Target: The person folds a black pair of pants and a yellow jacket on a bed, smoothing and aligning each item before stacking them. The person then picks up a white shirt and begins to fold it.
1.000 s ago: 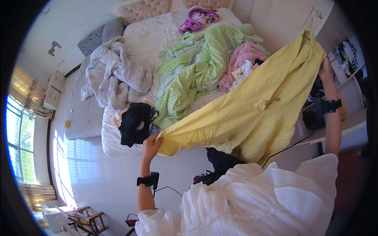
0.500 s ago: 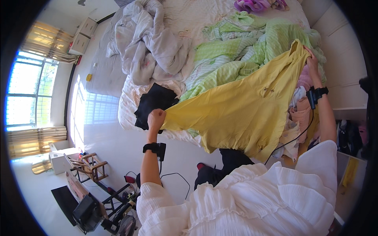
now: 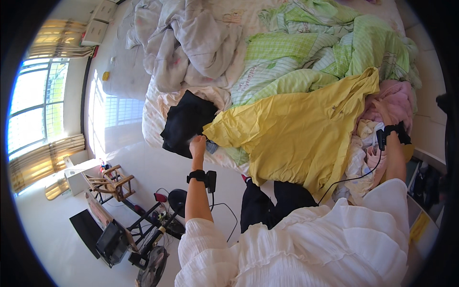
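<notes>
A yellow garment (image 3: pixel 296 129) with a small buttoned slit lies spread over the near edge of the bed, its lower part hanging toward my legs. My left hand (image 3: pixel 197 146) is closed beside the garment's left corner, against a folded black cloth (image 3: pixel 189 122). What its fingers hold, if anything, is hidden. At the garment's other end, my right hand (image 3: pixel 382 112) rests on a pink cloth (image 3: pixel 397 103), fingers stretched toward the yellow edge and apart from it. Both wrists carry black strapped devices with cables.
A rumpled green quilt (image 3: pixel 287 62) and a grey-white blanket (image 3: pixel 191 43) cover the bed. Pale clothes (image 3: pixel 356 165) are heaped by my right forearm. On the floor to the left stand a wooden chair (image 3: pixel 112 184) and a fan (image 3: pixel 153 268). A cable crosses near my right arm.
My right hand has let go of the yellow garment's upper corner and come down onto the pink cloth. The garment has settled on the bed. My left hand has shifted slightly right.
</notes>
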`<state>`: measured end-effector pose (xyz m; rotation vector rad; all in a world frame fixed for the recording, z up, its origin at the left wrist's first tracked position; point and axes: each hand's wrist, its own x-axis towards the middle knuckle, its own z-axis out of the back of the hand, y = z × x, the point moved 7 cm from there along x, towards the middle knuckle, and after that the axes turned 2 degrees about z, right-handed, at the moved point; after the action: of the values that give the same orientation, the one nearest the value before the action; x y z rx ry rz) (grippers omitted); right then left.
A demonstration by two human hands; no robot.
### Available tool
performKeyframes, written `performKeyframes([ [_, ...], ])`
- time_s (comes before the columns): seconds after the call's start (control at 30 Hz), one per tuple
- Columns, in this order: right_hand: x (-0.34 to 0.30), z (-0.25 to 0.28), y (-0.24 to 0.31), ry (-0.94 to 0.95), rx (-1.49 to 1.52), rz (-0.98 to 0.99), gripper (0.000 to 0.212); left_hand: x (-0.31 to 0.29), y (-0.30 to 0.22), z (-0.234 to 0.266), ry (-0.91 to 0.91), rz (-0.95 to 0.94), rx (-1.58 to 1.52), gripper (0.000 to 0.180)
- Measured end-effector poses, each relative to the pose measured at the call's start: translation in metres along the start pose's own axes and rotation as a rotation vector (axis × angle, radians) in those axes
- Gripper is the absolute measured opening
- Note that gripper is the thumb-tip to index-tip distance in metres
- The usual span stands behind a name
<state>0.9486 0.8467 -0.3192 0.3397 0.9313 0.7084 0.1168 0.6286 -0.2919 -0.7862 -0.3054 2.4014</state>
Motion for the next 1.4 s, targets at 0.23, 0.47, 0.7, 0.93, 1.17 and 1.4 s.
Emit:
performKeyframes([
  [0.23,-0.088,-0.057,-0.052,0.189,-0.027,0.009,0.04,0.017,0.054,-0.062,0.142,0.419,-0.618,0.056],
  [0.47,-0.233,-0.086,-0.114,0.146,-0.157,0.09,0.026,0.042,0.064,-0.066,0.215,0.542,-0.686,0.041],
  [0.7,-0.356,-0.123,-0.163,-0.047,-0.361,0.143,0.028,0.028,0.043,-0.057,0.661,0.372,-0.599,0.047],
  [0.93,-0.443,-0.18,-0.204,-0.14,-0.166,0.064,0.025,0.034,0.031,-0.05,0.759,0.446,-0.398,0.038],
  [1.17,-0.483,-0.223,-0.297,0.033,-0.07,-0.415,0.025,0.045,0.016,-0.049,0.846,0.366,-0.623,0.024],
  [1.4,-0.455,-0.193,-0.353,-0.232,0.28,-0.522,0.026,0.035,-0.009,-0.032,0.948,0.292,-0.805,0.024],
])
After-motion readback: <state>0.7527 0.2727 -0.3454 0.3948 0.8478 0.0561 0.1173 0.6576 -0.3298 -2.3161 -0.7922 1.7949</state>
